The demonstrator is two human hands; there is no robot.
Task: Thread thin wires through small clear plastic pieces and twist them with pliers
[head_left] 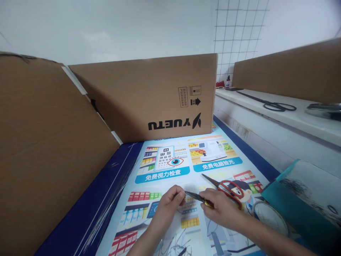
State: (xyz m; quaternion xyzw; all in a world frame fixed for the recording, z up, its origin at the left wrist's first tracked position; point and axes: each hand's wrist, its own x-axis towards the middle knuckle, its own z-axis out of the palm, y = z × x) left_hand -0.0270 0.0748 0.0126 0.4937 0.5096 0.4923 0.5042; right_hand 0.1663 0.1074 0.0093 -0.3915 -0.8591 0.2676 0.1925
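My right hand (221,208) is closed around small needle-nose pliers (196,196) with dark pointed jaws and yellow-and-black handles. Their tip points left and meets the fingertips of my left hand (172,199). Those left fingers are pinched together; what sits between them is too small to make out. Just behind my right hand lie red-handled scissors (231,192), blades pointing to the upper left. A tangle of thin wire-like strands (178,246) rests near the front edge, between my forearms. A pale round coil (270,217) lies beyond my right forearm.
Tall cardboard panels (144,96) stand behind and to the left of the printed table cover (165,142). At right is a teal-edged box (293,199) with dark strands on it. Large black scissors (278,106) lie on a white ledge (253,113).
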